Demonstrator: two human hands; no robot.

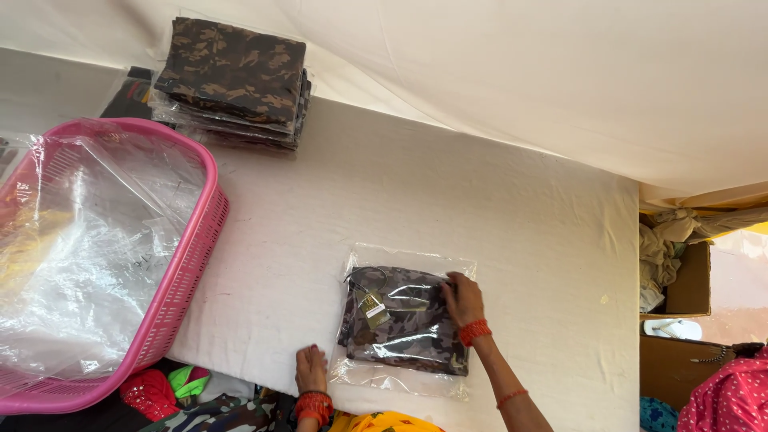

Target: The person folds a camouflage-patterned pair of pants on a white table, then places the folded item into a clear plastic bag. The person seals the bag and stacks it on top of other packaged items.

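pink basket [188, 272]: left side cut off | contents blurred by clear plastic, perhaps bags

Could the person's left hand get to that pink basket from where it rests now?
Probably yes. The left hand rests on the white table near its front edge, and the pink basket sits further left with only bare cloth between them. Nothing blocks the way.

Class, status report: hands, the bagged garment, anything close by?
Right hand flat on bagged camouflage garment. Left hand resting on white table beside it. Pink basket further left.
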